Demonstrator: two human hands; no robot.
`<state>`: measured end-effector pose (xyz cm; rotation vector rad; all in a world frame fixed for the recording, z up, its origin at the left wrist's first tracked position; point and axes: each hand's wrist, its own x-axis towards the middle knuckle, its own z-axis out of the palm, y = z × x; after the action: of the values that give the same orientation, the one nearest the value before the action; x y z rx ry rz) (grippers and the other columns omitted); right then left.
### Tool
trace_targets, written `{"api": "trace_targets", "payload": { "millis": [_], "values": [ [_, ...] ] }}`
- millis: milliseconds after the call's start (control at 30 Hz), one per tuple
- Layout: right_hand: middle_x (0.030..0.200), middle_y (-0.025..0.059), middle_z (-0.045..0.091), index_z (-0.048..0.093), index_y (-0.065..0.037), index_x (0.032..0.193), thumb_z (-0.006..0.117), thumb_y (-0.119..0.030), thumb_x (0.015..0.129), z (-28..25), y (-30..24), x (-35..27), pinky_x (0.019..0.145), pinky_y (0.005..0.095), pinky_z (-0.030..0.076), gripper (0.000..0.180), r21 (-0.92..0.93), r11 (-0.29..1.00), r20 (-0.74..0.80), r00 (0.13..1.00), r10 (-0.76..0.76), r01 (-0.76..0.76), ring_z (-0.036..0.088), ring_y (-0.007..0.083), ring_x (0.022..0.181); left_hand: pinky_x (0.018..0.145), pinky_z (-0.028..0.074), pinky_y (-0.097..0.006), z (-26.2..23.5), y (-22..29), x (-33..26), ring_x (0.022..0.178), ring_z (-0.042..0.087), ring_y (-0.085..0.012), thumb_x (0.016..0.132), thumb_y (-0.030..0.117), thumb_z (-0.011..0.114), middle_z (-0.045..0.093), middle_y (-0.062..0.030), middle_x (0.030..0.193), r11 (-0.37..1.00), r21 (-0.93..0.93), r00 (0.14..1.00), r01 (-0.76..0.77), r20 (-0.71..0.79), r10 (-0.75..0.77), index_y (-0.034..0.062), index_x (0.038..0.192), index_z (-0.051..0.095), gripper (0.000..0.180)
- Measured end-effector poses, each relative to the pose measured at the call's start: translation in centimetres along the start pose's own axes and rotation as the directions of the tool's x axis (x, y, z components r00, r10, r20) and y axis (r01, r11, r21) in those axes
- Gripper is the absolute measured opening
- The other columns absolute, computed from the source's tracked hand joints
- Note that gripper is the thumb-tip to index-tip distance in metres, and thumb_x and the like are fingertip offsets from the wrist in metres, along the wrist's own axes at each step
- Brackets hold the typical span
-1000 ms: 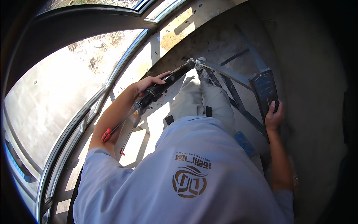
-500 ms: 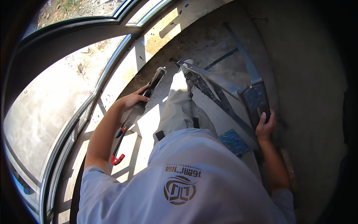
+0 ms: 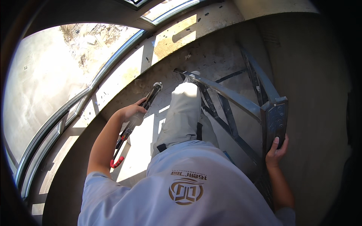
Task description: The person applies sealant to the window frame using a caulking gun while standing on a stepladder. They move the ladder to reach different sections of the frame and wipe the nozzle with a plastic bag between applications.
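Since half a second ago the caulking gun (image 3: 137,116) has swung lower, its nozzle now pointing to about one o'clock toward the concrete ledge (image 3: 177,35) under the window frame (image 3: 113,64), and the stepladder (image 3: 241,101) has slid toward three o'clock in view. The left hand (image 3: 130,112) is clenched round the gun's barrel near its middle, the red hooked rod end (image 3: 117,162) hanging out at seven o'clock from that hand. The right hand (image 3: 277,150) grasps the lower edge of the ladder's flat grey top plate (image 3: 275,118), thumb laid up its face. One grey trouser leg (image 3: 181,113) is raised at twelve o'clock from the chest. With only one hand steadying the ladder and weight on a lifted leg, I judge a slip or a tilting ladder the chief risk; the gun, held mid-barrel, could also swing loose. No packages or signs show; the only mark is a gold-brown round emblem (image 3: 186,190) with lettering above it on the pale shirt, at six o'clock
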<state>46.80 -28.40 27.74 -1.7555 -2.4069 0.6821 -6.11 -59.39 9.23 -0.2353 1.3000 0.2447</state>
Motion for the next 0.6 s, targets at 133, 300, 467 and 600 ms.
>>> {"api": "trace_targets", "payload": {
  "millis": [133, 300, 467, 600],
  "values": [
    [0.125, 0.0239, 0.064, 0.054, 0.009, 0.137, 0.052, -0.039, 0.105, 0.3, 0.2, -0.4, 0.1, 0.0405, 0.047, 0.058, 0.072, 0.997, -0.017, 0.999, -0.04, 0.041, 0.063, 0.0348, 0.114, 0.049, 0.053, -0.032, 0.2, -5.1, 4.6, 0.058, 0.059, -0.0151, 0.087, 0.016, 0.067, 0.06, -0.0092, 0.095, 0.997, -0.054, 0.999, -0.048, -0.001, 0.048, 0.0273, 0.168, 0.022, 0.093],
    [0.126, 0.018, 0.063, 0.054, 0.01, 0.139, 0.043, -0.043, 0.11, 0.8, 1.5, -0.6, 0.101, 0.036, 0.044, 0.062, 0.279, 0.952, -0.044, 0.992, -0.117, 0.125, 0.06, 0.0272, 0.115, 0.053, 0.053, -0.032, 0.2, -13.4, 15.3, 0.06, 0.059, -0.0158, 0.087, 0.018, 0.068, 0.061, -0.0122, 0.102, 0.989, -0.048, 0.99, -0.14, -0.04, 0.139, 0.0259, 0.168, 0.021, 0.094],
    [0.106, 0.0092, 0.065, 0.062, 0.004, 0.126, 0.05, -0.046, 0.11, 1.1, 1.6, -1.1, 0.092, 0.0322, 0.044, 0.054, 0.235, 0.969, -0.056, 0.996, -0.068, 0.079, 0.056, 0.0192, 0.1, 0.059, 0.053, -0.034, 2.9, -24.0, 22.1, 0.067, 0.06, -0.0166, 0.085, 0.019, 0.07, 0.062, -0.0122, 0.106, 0.966, -0.174, 0.98, -0.194, -0.074, 0.183, 0.0251, 0.168, 0.02, 0.097],
    [0.105, 0.0083, 0.065, 0.065, 0.004, 0.121, 0.052, -0.048, 0.109, 1.6, 1.1, -0.9, 0.092, 0.0319, 0.045, 0.055, 0.123, 0.98, -0.129, 0.981, -0.143, 0.159, 0.058, 0.0196, 0.1, 0.062, 0.053, -0.033, 5.5, -31.8, 23.7, 0.073, 0.061, -0.0163, 0.084, 0.018, 0.07, 0.062, -0.0124, 0.111, 0.865, -0.434, 0.968, -0.251, -0.111, 0.225, 0.0228, 0.169, 0.018, 0.099]
  ]
}}
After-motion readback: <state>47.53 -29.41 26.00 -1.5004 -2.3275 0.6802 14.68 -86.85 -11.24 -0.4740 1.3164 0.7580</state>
